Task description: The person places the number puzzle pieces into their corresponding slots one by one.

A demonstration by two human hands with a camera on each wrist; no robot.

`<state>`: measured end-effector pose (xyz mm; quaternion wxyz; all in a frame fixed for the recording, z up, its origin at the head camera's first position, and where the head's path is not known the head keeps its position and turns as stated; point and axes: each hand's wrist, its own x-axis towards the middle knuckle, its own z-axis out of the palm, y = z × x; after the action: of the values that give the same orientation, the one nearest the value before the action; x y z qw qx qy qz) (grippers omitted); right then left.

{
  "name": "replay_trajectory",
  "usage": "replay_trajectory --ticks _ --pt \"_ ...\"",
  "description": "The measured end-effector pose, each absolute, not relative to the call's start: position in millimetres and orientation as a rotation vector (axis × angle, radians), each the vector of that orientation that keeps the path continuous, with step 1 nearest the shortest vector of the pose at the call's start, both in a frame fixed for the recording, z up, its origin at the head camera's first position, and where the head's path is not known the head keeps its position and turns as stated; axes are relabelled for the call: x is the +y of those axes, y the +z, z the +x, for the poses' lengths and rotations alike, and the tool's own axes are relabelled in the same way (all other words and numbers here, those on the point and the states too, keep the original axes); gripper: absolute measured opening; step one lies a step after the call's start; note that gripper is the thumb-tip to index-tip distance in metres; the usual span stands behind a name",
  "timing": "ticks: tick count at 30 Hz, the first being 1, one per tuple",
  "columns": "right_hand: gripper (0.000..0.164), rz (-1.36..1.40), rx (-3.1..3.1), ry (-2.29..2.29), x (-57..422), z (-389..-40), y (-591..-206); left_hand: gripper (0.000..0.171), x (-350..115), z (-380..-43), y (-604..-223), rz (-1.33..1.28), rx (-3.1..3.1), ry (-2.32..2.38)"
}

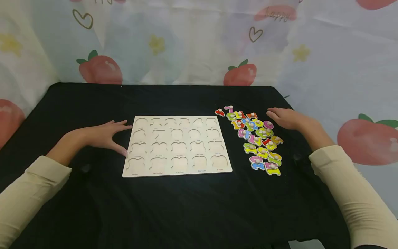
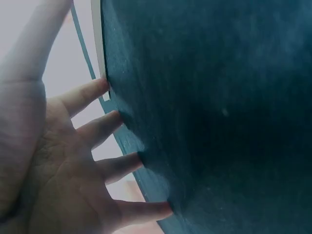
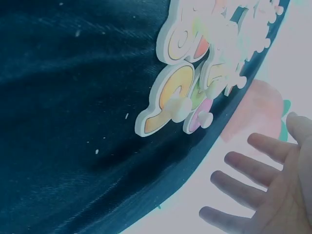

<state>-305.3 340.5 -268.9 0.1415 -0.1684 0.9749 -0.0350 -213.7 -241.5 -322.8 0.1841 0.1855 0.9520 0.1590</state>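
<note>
Puzzle board [image 1: 177,145], presumably light and stiff, suited an edge hold; number pieces [image 1: 255,140] suited pinching by their knobs [image 3: 181,108]. Left hand [image 1: 102,136], fingers spread, met the board; right hand [image 1: 284,117], outstretched, held nothing.

A black cloth-covered table [image 1: 174,207] spans the middle and bottom of the head view, its rounded far corners at the upper left and upper right (both wrist views tint it blue-green). Just left of centre lies a pale board [image 1: 168,135], flat, with four rows of shallow recesses [image 1: 177,134]. Right of centre, well within the edge, lies a crowded cluster of colourful knobbed number pieces [image 1: 255,140], with a small red piece [image 1: 219,112] slightly apart at its upper left. Pale specks [image 3: 97,152] dot the surface at the left of the right wrist view. Along the bottom edge, right of centre, a grey scrap [image 1: 306,244] is cut off; whether it touches the table is unclear.
</note>
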Motion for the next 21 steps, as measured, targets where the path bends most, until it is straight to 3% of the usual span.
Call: replay_trajectory --ticks 15,21 --pt "0.067 -0.483 2.787 -0.12 346.2 -305.0 -270.8 0.113 -234.2 -212.5 -325.2 0.54 2.675 0.418" --pt "0.054 -0.583 2.828 -0.115 343.8 -311.5 -273.3 0.113 -237.6 -211.4 -324.2 0.521 2.69 0.416"
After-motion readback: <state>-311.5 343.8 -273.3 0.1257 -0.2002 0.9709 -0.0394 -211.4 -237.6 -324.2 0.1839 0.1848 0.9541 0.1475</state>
